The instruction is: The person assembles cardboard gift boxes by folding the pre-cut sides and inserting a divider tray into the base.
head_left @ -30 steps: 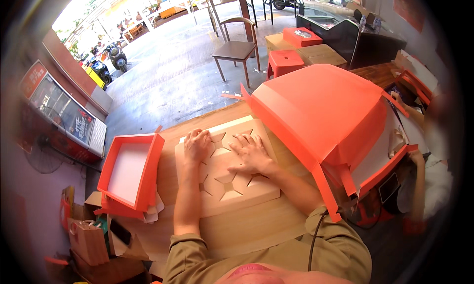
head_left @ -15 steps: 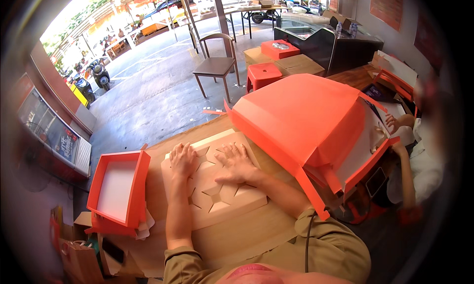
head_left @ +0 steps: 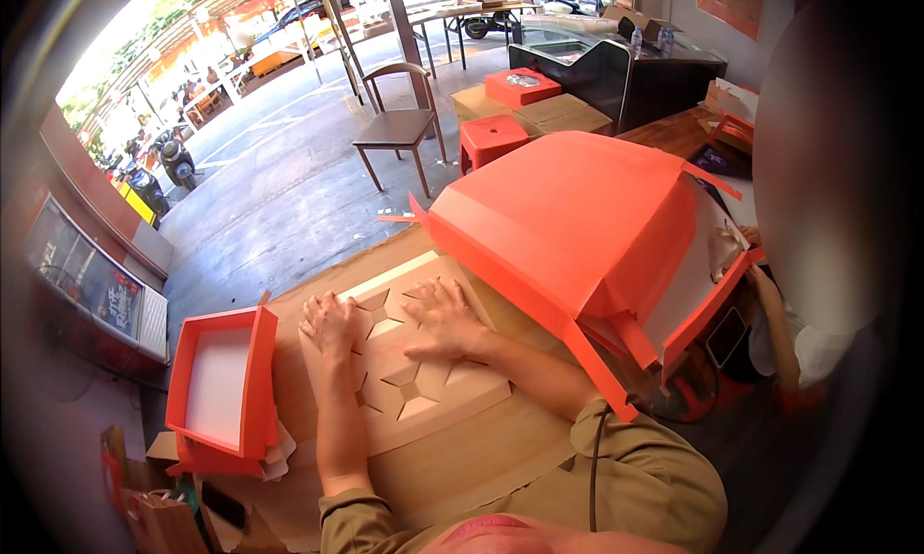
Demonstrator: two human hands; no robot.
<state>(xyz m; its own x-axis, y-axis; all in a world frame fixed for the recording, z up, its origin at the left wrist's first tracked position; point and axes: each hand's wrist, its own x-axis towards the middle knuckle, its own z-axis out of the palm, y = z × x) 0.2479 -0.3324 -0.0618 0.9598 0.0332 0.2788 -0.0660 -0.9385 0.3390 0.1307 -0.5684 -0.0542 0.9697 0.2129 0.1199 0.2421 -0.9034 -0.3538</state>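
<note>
Two bare hands, both flat on one tan cardboard insert [head_left: 423, 381] with star-shaped cut-outs. Left hand [head_left: 330, 325] near the insert's left edge, fingers spread wide and pressed down, nothing pinched. Right hand [head_left: 441, 315] just beside it, more to the middle, fingers spread too, palm down, nothing held. A small gap between the two hands.

Insert lying in the middle of the wooden bench [head_left: 481, 458], its far corner tucked close under one big orange folded box [head_left: 587, 227]. That box tall and wide, filling the right side of the bench, so little open room there. One orange box lid [head_left: 223, 381] with a white inside at the left, right at the bench's left edge, tilted up on a pile of more orange card. A bare strip of bench between the lid and the insert. More bare bench on the near side, toward the body.

Another person's arm [head_left: 775, 328] at the far right, past the big box.

Beyond the bench: grey floor, wide and open. One brown chair [head_left: 397, 126], one orange stool [head_left: 491, 135], one more orange box [head_left: 522, 85] on a low stack.
</note>
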